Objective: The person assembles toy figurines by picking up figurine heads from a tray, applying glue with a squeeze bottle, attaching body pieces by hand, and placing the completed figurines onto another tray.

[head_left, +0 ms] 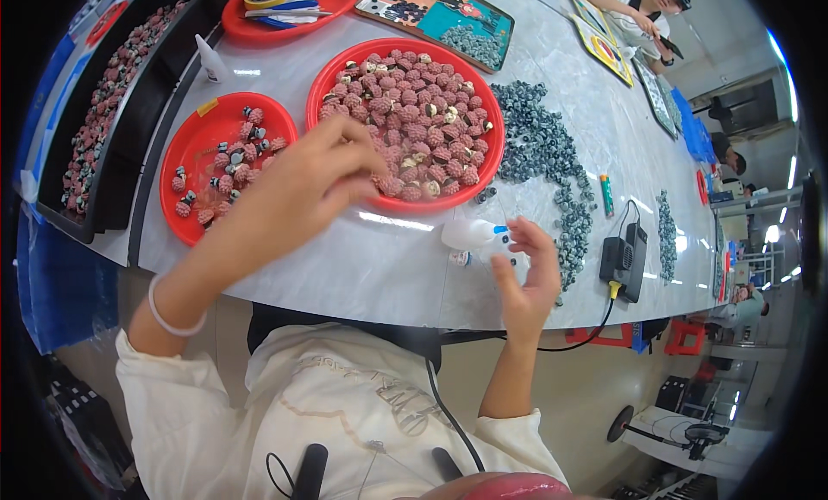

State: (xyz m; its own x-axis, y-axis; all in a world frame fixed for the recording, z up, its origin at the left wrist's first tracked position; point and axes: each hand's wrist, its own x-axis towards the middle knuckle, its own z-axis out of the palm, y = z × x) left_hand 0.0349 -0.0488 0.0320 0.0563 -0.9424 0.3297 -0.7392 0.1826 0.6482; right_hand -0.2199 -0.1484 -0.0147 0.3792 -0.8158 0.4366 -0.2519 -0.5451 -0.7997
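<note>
The left hand (332,168) reaches over the near left edge of a large red tray (435,205), its fingers bent down toward the pink bumpy pieces (440,138) heaped inside. Its fingertips blur into the pieces behind them, so I cannot tell whether it grips one. The right hand (533,284) is over the desk (371,276), thumb and forefinger spread apart, just beside the blue tip of a white bottle (466,234) that lies on its side. A small labelled container (460,259) sits just below the bottle.

To the left of the large tray, a smaller red tray (194,146) holds scattered pink pieces, several with dark and white parts on them. Beyond it, a long black bin (142,103) contains more pieces of this kind. A white bottle with a pointed nozzle (211,62) stands between the bin and the large tray.

A broad spread of small dark grey-green pieces (543,138) covers the desk to the right of the large tray. Further right are a green tube (606,196) and a black box (621,257) with a cable. A co-worker (638,4) is at the far side, upper right.
</note>
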